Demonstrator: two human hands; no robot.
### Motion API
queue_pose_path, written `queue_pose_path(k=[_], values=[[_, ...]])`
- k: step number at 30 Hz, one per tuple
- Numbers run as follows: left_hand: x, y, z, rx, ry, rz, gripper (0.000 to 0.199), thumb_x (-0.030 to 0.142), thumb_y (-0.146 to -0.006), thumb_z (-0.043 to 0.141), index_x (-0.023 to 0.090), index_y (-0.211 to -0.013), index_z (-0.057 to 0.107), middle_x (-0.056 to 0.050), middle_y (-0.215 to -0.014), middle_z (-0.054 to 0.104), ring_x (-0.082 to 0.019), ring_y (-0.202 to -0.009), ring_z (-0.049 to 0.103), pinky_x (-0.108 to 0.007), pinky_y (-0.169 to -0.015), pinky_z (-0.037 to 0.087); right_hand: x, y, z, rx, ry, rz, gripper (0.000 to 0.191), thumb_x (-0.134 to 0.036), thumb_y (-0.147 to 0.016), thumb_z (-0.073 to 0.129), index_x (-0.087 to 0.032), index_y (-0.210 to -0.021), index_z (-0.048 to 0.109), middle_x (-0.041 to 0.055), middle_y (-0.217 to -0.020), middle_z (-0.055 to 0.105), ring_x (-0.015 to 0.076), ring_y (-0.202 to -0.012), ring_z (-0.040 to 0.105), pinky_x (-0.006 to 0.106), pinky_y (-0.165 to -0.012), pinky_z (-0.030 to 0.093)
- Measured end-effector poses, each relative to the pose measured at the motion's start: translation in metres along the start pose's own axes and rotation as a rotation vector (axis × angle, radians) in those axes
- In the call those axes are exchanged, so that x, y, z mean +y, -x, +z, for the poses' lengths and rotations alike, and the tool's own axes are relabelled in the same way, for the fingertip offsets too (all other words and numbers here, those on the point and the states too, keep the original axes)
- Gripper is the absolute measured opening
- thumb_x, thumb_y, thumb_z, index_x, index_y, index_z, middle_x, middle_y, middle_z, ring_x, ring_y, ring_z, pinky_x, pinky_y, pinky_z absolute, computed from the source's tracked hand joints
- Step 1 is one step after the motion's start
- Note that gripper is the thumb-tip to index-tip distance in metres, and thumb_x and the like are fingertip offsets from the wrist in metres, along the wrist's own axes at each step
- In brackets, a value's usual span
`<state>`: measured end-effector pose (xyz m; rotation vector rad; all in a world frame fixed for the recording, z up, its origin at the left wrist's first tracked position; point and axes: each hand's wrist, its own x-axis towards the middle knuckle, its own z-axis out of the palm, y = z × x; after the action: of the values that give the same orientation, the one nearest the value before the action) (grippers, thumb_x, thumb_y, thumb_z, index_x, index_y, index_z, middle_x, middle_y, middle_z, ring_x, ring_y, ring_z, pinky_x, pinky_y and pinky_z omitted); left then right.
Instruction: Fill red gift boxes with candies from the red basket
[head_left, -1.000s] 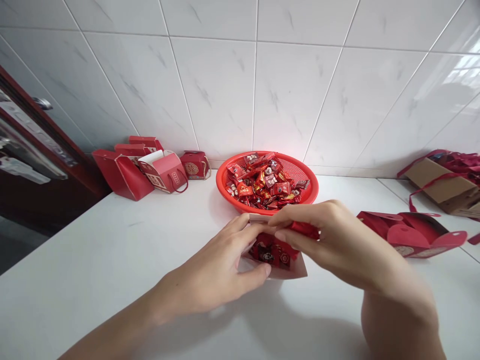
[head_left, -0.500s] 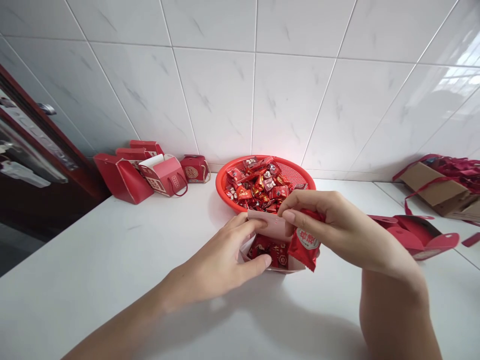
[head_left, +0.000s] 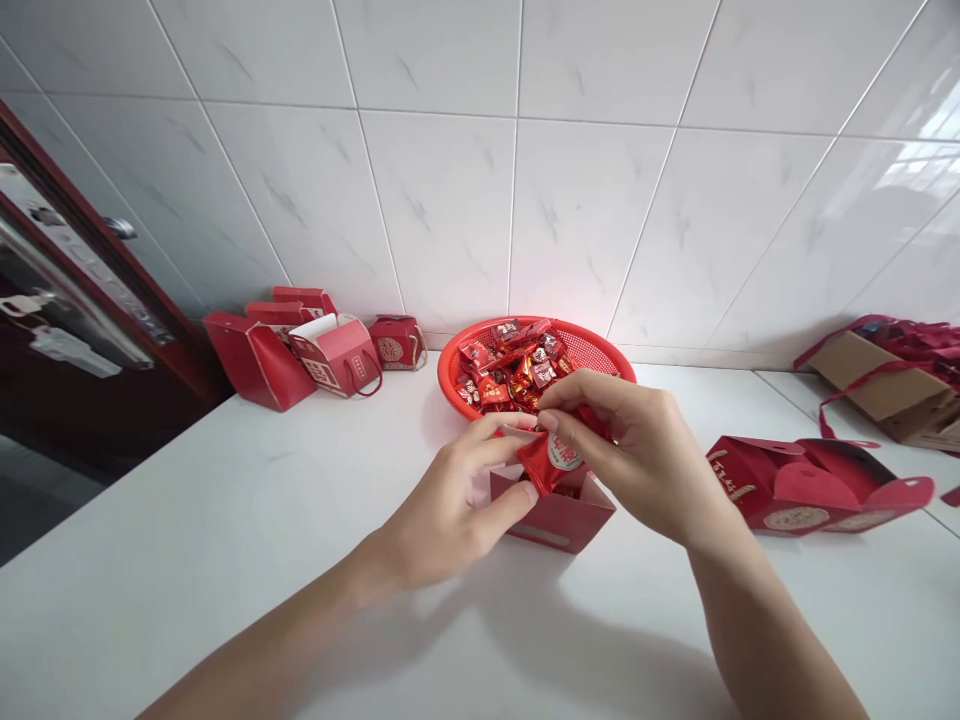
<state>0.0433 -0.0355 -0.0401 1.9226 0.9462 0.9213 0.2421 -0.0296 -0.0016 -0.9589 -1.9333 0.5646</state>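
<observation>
My right hand [head_left: 637, 450] pinches a red wrapped candy packet [head_left: 550, 462] with a white round label. The packet is tilted over the opening of a small red gift box [head_left: 553, 527] with a pale inside. My left hand [head_left: 450, 510] grips the left side of this box, its thumb at the front near the packet's lower corner and its fingers at the back. The hands and packet hide most of the contents. Right behind stands a red plastic basket [head_left: 445, 383], holding many wrapped candies [head_left: 519, 370].
Several closed red gift boxes [head_left: 262, 360] stand at the back left by the wall. On the right are open red boxes [head_left: 817, 495] and a cardboard box [head_left: 874, 375] with dark red ribbons. A dark red cabinet [head_left: 127, 290] borders the counter's left end.
My right hand has brought the packet left, from beside the gift box to over its opening. My left hand stays at the box. The view has shifted slightly.
</observation>
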Motion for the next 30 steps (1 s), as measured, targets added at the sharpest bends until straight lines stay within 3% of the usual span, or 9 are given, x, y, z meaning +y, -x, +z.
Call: queue_pose_path(k=[7, 11, 16, 19, 24, 30], values=[[-0.001, -0.002, -0.001, 0.126, 0.151, -0.027, 0.022, 0.042, -0.096, 0.066, 0.025, -0.098, 0.079, -0.006, -0.139, 0.063, -0.029, -0.137, 0.052, -0.04, -0.116, 0.043, 0.006, -0.003, 0.006, 0.068, -0.087, -0.053, 0.006, -0.02, -0.098, 0.064, -0.019, -0.096, 0.07, 0.0001, -0.085, 0.073, 0.0117, -0.072, 0.064, 0.022, -0.063, 0.051], [0.0, -0.004, -0.002, 0.207, 0.19, -0.027, 0.023, 0.04, -0.097, 0.065, 0.023, -0.095, 0.08, -0.006, -0.133, 0.067, -0.027, -0.13, 0.059, -0.038, -0.113, 0.045, 0.006, -0.006, -0.003, -0.017, -0.199, 0.036, 0.017, -0.035, -0.098, 0.068, -0.019, -0.103, 0.073, 0.0048, -0.097, 0.076, 0.017, -0.085, 0.071, 0.026, -0.07, 0.057], [0.006, -0.005, -0.007, 0.308, 0.189, 0.004, 0.023, 0.039, -0.097, 0.066, 0.021, -0.094, 0.079, -0.005, -0.111, 0.074, -0.023, -0.109, 0.067, -0.033, -0.1, 0.053, 0.003, -0.008, -0.015, -0.177, -0.227, 0.132, 0.032, -0.049, -0.089, 0.077, -0.017, -0.097, 0.075, 0.0045, -0.084, 0.072, 0.0185, -0.073, 0.068, 0.029, -0.063, 0.057], [0.01, -0.004, -0.009, 0.3, 0.215, 0.005, 0.025, 0.04, -0.098, 0.065, 0.02, -0.097, 0.08, -0.004, -0.102, 0.076, -0.021, -0.099, 0.069, -0.03, -0.091, 0.056, 0.003, -0.007, -0.015, -0.18, -0.212, 0.144, 0.035, -0.052, -0.09, 0.075, -0.017, -0.088, 0.074, 0.0045, -0.079, 0.068, 0.0186, -0.071, 0.065, 0.03, -0.059, 0.053], [0.013, -0.003, -0.009, 0.217, 0.291, -0.006, 0.025, 0.038, -0.095, 0.07, 0.021, -0.111, 0.08, -0.005, -0.113, 0.079, -0.024, -0.103, 0.072, -0.036, -0.099, 0.058, 0.006, -0.007, -0.012, -0.175, -0.27, 0.187, 0.038, -0.051, -0.09, 0.074, -0.017, -0.074, 0.066, 0.001, -0.067, 0.058, 0.0138, -0.06, 0.054, 0.028, -0.051, 0.045], [0.01, -0.001, -0.011, 0.181, 0.289, -0.026, 0.025, 0.038, -0.093, 0.074, 0.02, -0.108, 0.082, -0.005, -0.106, 0.081, -0.025, -0.103, 0.073, -0.036, -0.098, 0.059, 0.006, -0.007, -0.013, -0.299, -0.427, 0.29, 0.038, -0.051, -0.089, 0.076, -0.015, -0.078, 0.068, 0.0048, -0.07, 0.066, 0.0155, -0.059, 0.062, 0.029, -0.051, 0.05]])
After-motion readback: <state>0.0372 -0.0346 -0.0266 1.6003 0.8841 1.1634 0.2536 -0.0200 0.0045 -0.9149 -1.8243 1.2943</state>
